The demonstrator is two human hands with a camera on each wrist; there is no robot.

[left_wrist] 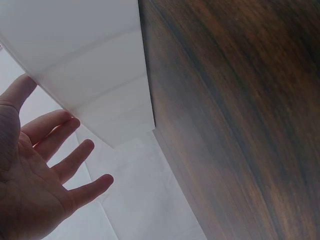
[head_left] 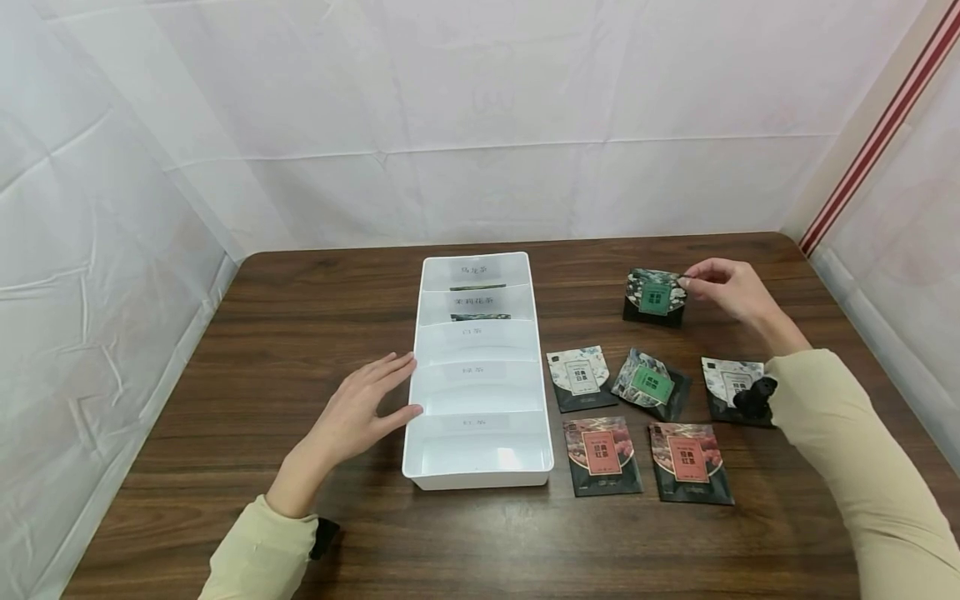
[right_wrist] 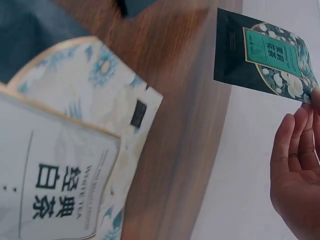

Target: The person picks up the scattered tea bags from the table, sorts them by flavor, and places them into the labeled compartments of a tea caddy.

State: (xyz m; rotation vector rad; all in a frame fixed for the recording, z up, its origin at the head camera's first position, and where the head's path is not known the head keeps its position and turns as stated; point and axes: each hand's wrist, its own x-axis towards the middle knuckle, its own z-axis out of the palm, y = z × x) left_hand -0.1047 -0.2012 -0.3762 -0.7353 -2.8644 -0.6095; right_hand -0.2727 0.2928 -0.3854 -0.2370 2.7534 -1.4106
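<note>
Taking the white divided tray (head_left: 480, 481) as your clock centre, with 12 at the table's far edge, your right hand (head_left: 738, 298) is at 2 o'clock, its thumb and fingers pinching the jasmine tea sachet (head_left: 654, 308) by its upper right corner. The right wrist view cuts that grip off at its edge, and you cannot tell whether the sachet's lower edge touches the table. At 9 o'clock your left hand (head_left: 360, 417) spreads wide, thumb and fingertips touching the tray's rim. Out at 3 o'clock lie a white tea sachet (head_left: 581, 379) near the tray, a tilted green-labelled sachet (head_left: 651, 385) with lettering too small to read, and a second white tea sachet (head_left: 727, 385), partly covered by the black wrist camera (head_left: 755, 398). Two red-labelled black tea sachets (head_left: 602, 454) lie around 4 o'clock. In the tray's two compartments nearest 12, only thin upper edges of packets (head_left: 480, 317) show, their fronts hidden; the farthest compartment's label is blurred. The left wrist view shows only the tray's outside, its top cut off.
</note>
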